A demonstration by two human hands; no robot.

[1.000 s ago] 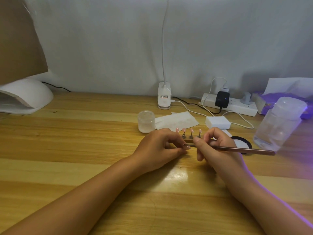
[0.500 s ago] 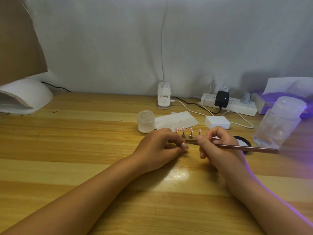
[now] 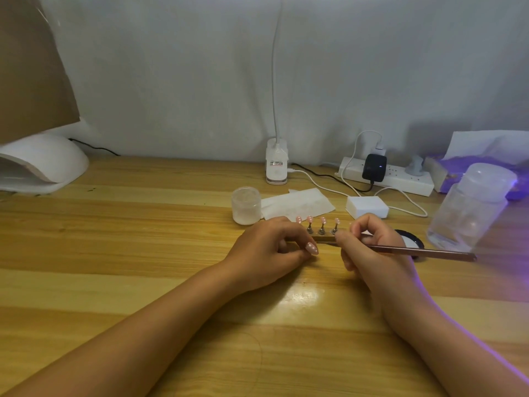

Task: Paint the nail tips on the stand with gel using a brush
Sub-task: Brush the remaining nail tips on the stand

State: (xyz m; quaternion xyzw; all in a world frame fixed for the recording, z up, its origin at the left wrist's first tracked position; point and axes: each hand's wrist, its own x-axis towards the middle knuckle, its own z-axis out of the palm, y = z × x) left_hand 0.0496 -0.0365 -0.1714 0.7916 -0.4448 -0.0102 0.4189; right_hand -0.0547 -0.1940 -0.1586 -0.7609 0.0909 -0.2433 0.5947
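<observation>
Setting: wooden counter (image 3: 114,253) w/ grey cloth wall behind; purple glow at far right.
Stand: dark strip (image 3: 325,238) lying just beyond both hands, long axis running left-right across the view.
Nail tips: 4 pink ones (image 3: 323,219) plainly visible, upright on small pegs in a row; a 5th may sit behind the right hand, can't tell.
Left hand: (image 3: 270,252) resting on counter at stand's left end, fingers curled in; seems to steady the stand, but contact is hidden, so grip uncertain.
Right hand: (image 3: 369,247) at stand's right end, fingers pinched round the brush.
Brush: 1, thin brown handle (image 3: 423,250) trailing out to the right, near level; bristle end hidden behind the fingers, pointing left toward the gap between hands.
Key relation: tips stand slightly beyond and left of the brush hand; right hand nearer the rightmost tip, left hand nearer the leftmost.
Next move (guess): lift bristles up & forward onto a tip.
Other: 1 small frosted jar (image 3: 246,206), 1 large clear bottle (image 3: 469,213), 1 black dish (image 3: 409,239).
</observation>
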